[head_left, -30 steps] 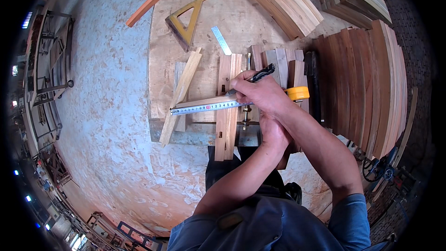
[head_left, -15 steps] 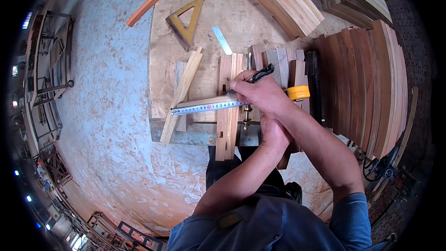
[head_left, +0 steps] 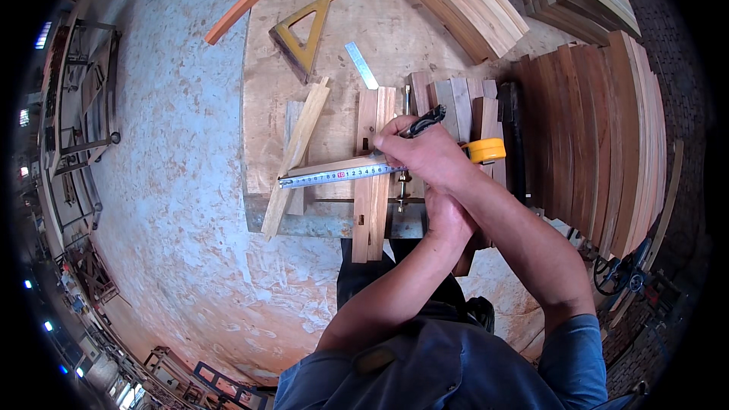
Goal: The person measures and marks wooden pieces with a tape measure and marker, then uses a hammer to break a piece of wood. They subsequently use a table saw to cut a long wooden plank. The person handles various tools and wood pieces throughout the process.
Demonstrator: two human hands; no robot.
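Right hand [head_left: 420, 148]: centre of the frame, thumb and fingers closed in a writing grip on a dark pen [head_left: 427, 123]. The pen slants down to the left, its point close by the upper edge of the tape; contact with the wood cannot be made out from here.

Left hand [head_left: 446, 216]: crossed beneath the right wrist, fingers hidden. How far it is open, and what it may hold, I cannot tell.

Tape measure, one: yellow case [head_left: 484, 150] just right of the right forearm; blade [head_left: 326, 177] drawn out leftward, figures upward, its free end over a slanted pale stick [head_left: 300, 153]. Along the blade's upper side, a wooden strip [head_left: 334, 165].

Battens, a side-by-side pair [head_left: 372, 216]: crossed by the blade, slots cut in the left one, lower ends past the near edge of the tabletop [head_left: 410, 42].

Change over the last second: very slight. Pen and right hand have shifted a touch; blade, case and timber lie as they did. I judge the measure is being kept steady while the pen stays at its place.

Also present: yellow triangular square [head_left: 307, 42], upper left of centre; short metal rule [head_left: 361, 66], above the battens; tall row of brown boards [head_left: 592, 144], right.
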